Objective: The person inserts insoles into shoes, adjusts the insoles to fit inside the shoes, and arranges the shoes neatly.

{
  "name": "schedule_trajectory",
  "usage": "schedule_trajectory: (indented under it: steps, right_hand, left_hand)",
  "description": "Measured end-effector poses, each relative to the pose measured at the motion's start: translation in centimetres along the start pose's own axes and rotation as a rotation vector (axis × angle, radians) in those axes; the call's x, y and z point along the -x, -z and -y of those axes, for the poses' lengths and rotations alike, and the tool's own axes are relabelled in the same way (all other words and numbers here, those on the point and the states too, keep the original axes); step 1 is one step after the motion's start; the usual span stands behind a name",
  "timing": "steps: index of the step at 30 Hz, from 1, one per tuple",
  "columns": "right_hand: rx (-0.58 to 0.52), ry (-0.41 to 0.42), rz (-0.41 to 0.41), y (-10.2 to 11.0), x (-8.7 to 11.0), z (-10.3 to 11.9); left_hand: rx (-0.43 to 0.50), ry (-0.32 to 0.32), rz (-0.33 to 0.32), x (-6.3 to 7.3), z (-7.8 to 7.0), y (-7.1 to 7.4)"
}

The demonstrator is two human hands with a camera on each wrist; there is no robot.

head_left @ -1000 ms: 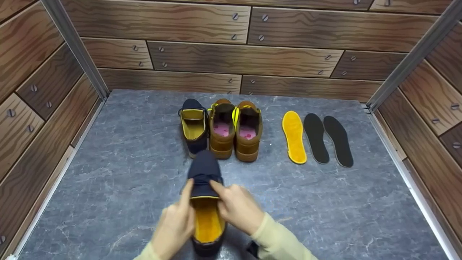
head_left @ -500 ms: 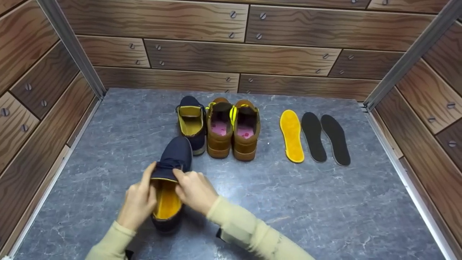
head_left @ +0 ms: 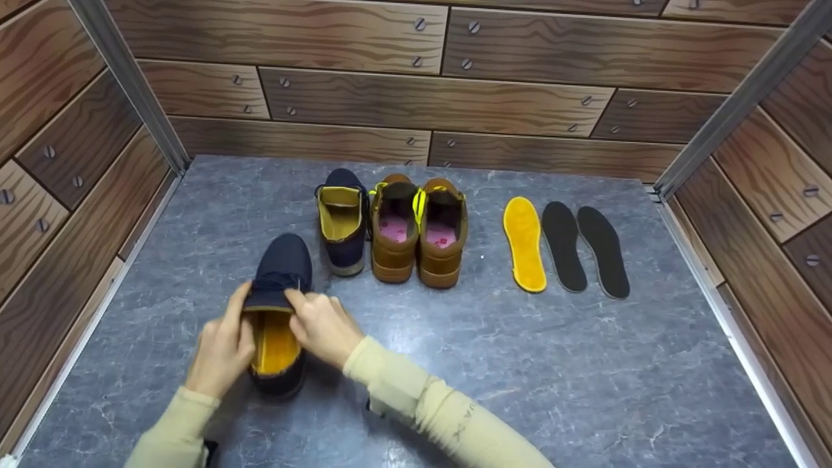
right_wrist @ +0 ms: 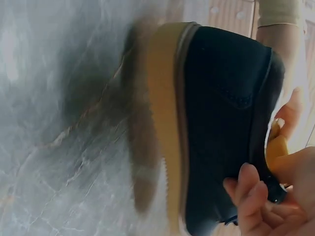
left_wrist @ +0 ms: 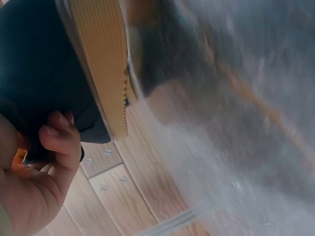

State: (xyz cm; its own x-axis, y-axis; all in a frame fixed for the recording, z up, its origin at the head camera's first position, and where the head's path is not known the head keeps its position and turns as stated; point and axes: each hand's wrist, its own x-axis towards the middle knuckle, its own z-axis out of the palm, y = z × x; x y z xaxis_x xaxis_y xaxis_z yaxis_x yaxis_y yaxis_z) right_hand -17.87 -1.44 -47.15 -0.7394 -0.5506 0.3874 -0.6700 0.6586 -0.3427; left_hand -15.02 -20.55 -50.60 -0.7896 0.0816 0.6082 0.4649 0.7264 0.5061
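the held navy shoe (head_left: 284, 256) is left of the brown shoes (head_left: 394, 265) and nearer the person, its toe pointing away. the left hand (head_left: 221, 351) and the right hand (head_left: 326, 329) both grasp it, 1 at each side of the lacing, thumbs at the opening and curled fingers outside. its sole looks just clear of the worktop (head_left: 520, 377), though contact at every edge cannot be told.

the weak point, i'd judge, is the forward hold: no hand supports the heel, so if either pinch slackened, the shoe could tip and drop heel first. uneven pull from the 2 hands could twist it. a swing toward the brown shoes might bring the toe into the other navy shoe (head_left: 346, 253), just left of them, and shove it their way. the thumbs are close to the inner yellow insole (head_left: 278, 348); hooking it could ruck it up. the loose yellow insole (head_left: 525, 247) and 2 black insoles (head_left: 564, 247), lying right of the brown shoes, seem out of harm's way.
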Motion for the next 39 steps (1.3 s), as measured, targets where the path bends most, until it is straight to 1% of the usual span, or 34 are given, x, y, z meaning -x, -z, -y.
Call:
schedule_trajectory:
  steps: [2,5,10,14,17,21,24,25,28,29,31,32,35,39]
  right_hand:
    - [-0.029,0.001,-0.029,-0.5,-0.7,-0.7]
    - [-0.034,0.003,-0.094,-1.4,-1.7,-1.7]
    - [-0.021,0.005,-0.195,-3.0,-3.0,-3.7]
    - [-0.016,0.003,-0.238,-3.9,-3.9,-4.9]
    - [-0.021,-0.001,-0.242,-4.3,-4.5,-5.4]
    - [-0.005,-0.019,-0.22,-4.7,-4.8,-5.7]
    - [0.016,-0.032,-0.193,-5.1,-4.8,-5.7]
    - [0.019,-0.031,-0.185,-5.2,-4.8,-5.7]
    - [0.026,-0.021,-0.173,-5.4,-4.8,-5.7]
    - [0.026,-0.016,-0.173,-5.5,-4.8,-5.7]
    - [0.024,-0.012,-0.176,-5.5,-4.9,-5.7]
    - [0.021,-0.014,-0.177,-5.5,-4.9,-5.7]
    - [0.003,-0.022,-0.17,-5.4,-5.1,-5.8]
    - [-0.023,-0.048,-0.137,-5.2,-5.1,-5.8]
  left_hand:
    - [0.016,-0.004,0.001,-1.0,1.0,-0.3]
    - [0.032,-0.006,0.0,-2.4,2.6,-1.0]
    - [0.042,0.015,0.025,-4.4,4.8,-2.4]
    - [0.041,0.034,0.054,-5.9,5.8,-2.9]
    - [0.039,0.051,0.076,-6.7,6.3,-3.0]
    - [0.04,0.09,0.125,-7.3,6.8,-3.0]
    - [0.06,0.116,0.161,-7.2,7.8,-3.2]
    - [0.069,0.119,0.17,-7.1,8.3,-3.4]
    - [0.087,0.107,0.173,-6.5,11.5,-4.6]
    - [0.089,0.109,0.183,-6.5,11.9,-4.7]
    - [0.084,0.1,0.195,-6.6,12.0,-4.7]
    - [0.083,0.1,0.2,-6.8,11.9,-4.5]
    - [0.064,0.135,0.25,-7.8,9.0,-3.1]
    - [0.002,0.197,0.305,-8.6,7.5,-2.3]
